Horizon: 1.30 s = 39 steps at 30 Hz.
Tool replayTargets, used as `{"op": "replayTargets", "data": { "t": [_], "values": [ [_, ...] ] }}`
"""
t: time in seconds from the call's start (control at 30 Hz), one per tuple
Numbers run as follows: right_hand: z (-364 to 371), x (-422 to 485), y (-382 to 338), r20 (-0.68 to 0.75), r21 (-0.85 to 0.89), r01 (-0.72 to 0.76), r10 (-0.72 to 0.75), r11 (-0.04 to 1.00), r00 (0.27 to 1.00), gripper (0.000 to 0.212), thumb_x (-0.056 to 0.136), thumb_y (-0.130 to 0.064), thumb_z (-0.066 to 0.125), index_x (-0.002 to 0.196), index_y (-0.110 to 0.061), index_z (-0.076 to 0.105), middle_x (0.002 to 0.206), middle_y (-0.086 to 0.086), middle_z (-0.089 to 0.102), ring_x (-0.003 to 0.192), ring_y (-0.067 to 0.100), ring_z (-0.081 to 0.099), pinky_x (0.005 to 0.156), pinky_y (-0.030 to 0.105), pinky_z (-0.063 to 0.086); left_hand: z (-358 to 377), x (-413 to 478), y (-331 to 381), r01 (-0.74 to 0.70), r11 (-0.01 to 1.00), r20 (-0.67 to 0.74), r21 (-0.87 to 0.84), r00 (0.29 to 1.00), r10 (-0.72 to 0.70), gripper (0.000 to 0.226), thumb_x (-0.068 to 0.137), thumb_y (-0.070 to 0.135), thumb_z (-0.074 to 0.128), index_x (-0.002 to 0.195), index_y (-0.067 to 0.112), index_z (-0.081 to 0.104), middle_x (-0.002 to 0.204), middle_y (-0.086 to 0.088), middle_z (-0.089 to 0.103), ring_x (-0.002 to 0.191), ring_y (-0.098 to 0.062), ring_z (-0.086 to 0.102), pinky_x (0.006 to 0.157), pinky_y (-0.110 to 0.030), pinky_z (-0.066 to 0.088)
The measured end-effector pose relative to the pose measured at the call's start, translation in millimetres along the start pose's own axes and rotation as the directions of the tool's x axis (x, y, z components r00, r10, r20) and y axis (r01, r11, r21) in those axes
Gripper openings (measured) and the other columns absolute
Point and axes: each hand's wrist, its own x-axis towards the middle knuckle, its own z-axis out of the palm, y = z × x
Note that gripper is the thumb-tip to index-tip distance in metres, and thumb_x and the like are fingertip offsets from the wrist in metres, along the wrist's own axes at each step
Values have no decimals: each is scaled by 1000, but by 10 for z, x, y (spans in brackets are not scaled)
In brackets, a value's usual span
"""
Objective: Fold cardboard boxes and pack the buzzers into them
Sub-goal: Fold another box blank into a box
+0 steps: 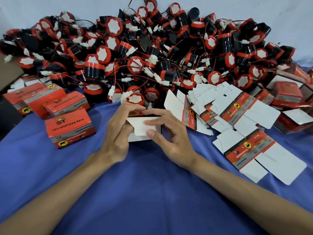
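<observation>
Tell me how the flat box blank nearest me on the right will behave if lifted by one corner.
The flat box blank looks like thin printed card: probably very light, likely to flex along its creases. Its white flaps may droop or catch. Lying flat on the blue cloth, its edge may be hard to pinch.

Bare blue cloth covered the near half of the bench (152, 200), open to a reach from either side. The heap of buzzers (152, 56) walled off the far edge. Folded boxes (69, 128) crowded the left, flat blanks (237, 112) the right; the half-folded box (138, 128) filled the narrow lane between.
</observation>
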Motion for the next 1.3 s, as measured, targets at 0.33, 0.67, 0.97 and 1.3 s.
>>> {"op": "replayTargets", "data": {
  "t": [0.33,0.67,0.97,1.3],
  "values": [
    [12,26,-5,-53,-33,-174,172,984,984,56,83,-16,72,133,-9,46,138,3,44,134,15,41,107,39,41,-39,-27,-37,-18,1000,36,17,999,17,45,85,33,50,129,28,41,117,10,56,110,-9,55,97,-23,40],
    [13,39,-31,18,46,-275,274,960,962,49,91,-21,60,136,-11,44,131,2,55,122,13,53,100,30,46,-18,-3,26,58,994,-18,-88,998,-60,50,82,35,54,128,20,40,124,-2,47,113,-11,53,95,-24,43],
    [-2,57,24,-97,13,-204,204,979,974,37,89,-9,67,124,-7,53,122,1,60,113,3,57,88,11,43,-10,7,26,258,957,92,-130,964,-248,38,79,46,54,114,34,44,110,15,57,101,3,59,79,-14,48],
    [23,48,85,-157,-37,-158,150,987,976,32,87,-9,68,117,-10,57,117,1,61,111,17,60,89,30,53,2,-6,32,230,971,85,-66,971,-224,31,84,42,56,113,37,45,104,35,58,100,4,59,78,-12,48]
  ]
}}
